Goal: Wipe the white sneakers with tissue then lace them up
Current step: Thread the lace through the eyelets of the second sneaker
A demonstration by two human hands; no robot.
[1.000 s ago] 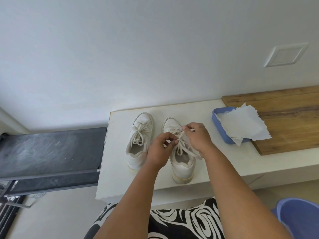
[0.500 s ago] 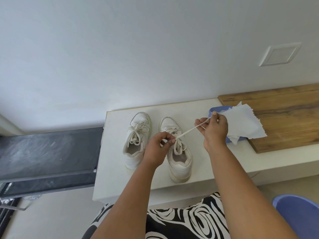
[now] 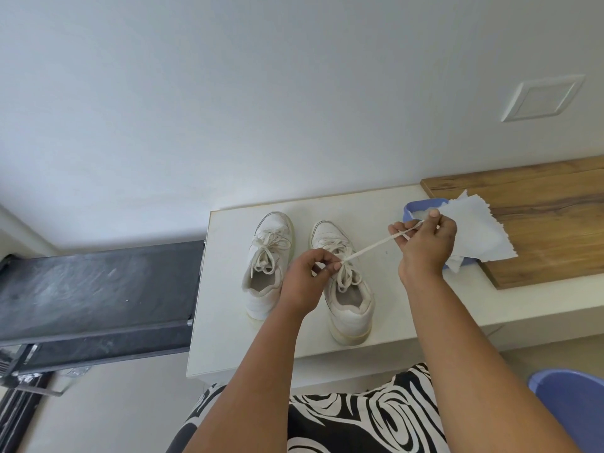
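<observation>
Two white sneakers stand side by side on a white bench top (image 3: 408, 295), toes pointing away from the person. The left sneaker (image 3: 266, 266) lies just left of the left hand (image 3: 302, 282) and is already laced, its bow loose over the tongue. The right sneaker (image 3: 348, 289) sits directly under and just right of that hand, between the two hands. The left hand's fingers are curled, thumb and forefinger pinching the lace (image 3: 369, 248) where it crosses the eyelets. From that pinch the lace runs taut, up and to the right, to the right hand (image 3: 425, 243), which is raised over the bench, its fingers curled round the lace's far end. Just beyond the right hand a sheet of white tissue (image 3: 474, 233) drapes over a blue tray (image 3: 421, 206), the hand overlapping the tray's near rim. Right of the tissue lies a wooden board (image 3: 539, 223). Below the right forearm, at the frame's corner, shows the rim of a blue basin (image 3: 568, 397). Left of the left hand, past the bench edge, sits a dark treadmill deck (image 3: 98, 289).
</observation>
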